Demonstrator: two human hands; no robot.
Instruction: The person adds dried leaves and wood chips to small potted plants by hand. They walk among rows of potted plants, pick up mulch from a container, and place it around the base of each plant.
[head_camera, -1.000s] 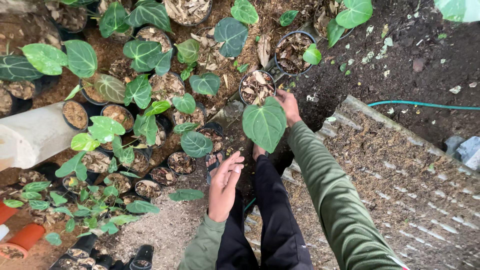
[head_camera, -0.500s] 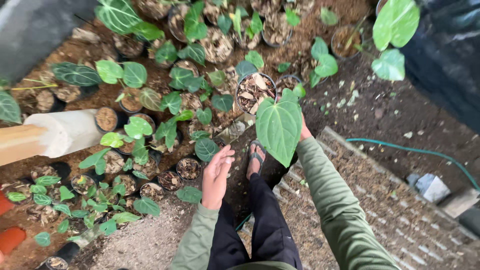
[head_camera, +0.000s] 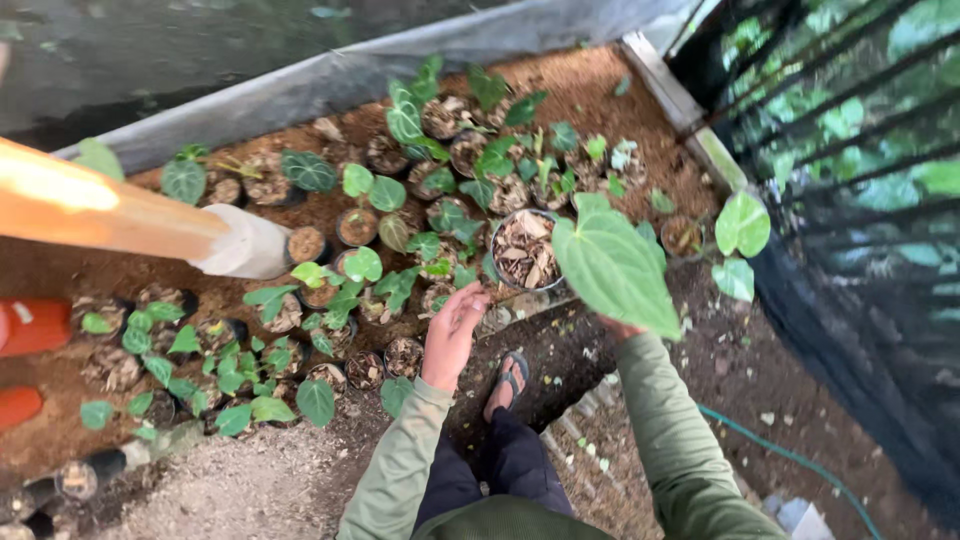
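Note:
My right hand (head_camera: 617, 328) is mostly hidden under a big heart-shaped green leaf (head_camera: 615, 265). It holds up a black pot (head_camera: 524, 250) filled with dry brown leaf bits, from which that leaf grows. My left hand (head_camera: 455, 328) hangs open with fingers apart, just left of the pot and above a row of small potted seedlings (head_camera: 345, 290). It touches nothing. Both arms wear olive-green sleeves.
Many small black pots with green-leaved plants (head_camera: 440, 180) stand on brown mulch. An orange and white post (head_camera: 150, 220) crosses the left. Black mesh fencing (head_camera: 860, 200) rises on the right, with a green hose (head_camera: 790, 455) below. My sandalled foot (head_camera: 508, 380) rests on dark soil.
My right hand has lifted the large-leaved pot off the ground and brought it nearer. My view has swung up and to the right, and my left hand stays open beside the pot.

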